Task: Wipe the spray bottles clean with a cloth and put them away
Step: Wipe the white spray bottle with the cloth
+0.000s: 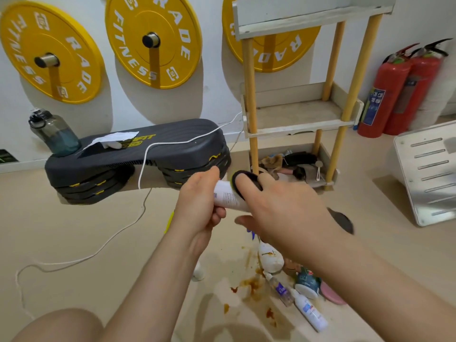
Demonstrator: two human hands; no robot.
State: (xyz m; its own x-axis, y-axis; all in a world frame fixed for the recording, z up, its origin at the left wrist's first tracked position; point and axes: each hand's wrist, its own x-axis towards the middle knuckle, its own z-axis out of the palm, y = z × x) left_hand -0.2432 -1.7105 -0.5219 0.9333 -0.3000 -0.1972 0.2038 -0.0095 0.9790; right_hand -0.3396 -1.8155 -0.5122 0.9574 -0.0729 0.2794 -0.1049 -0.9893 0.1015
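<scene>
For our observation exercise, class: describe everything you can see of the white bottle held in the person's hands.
The white bottle is a smooth, plastic-looking cylinder with small dark print on its side. It is held tilted, nearly sideways, in the air above the floor. The left hand grips one end; the right hand presses a dark cloth around the other, hiding that end. No spray head shows.

White bottle, dark cloth (yellow-green edge), yellow plates.

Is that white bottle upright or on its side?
On its side: white bottle lies roughly level in left hand; right hand presses dark cloth on it.
</scene>
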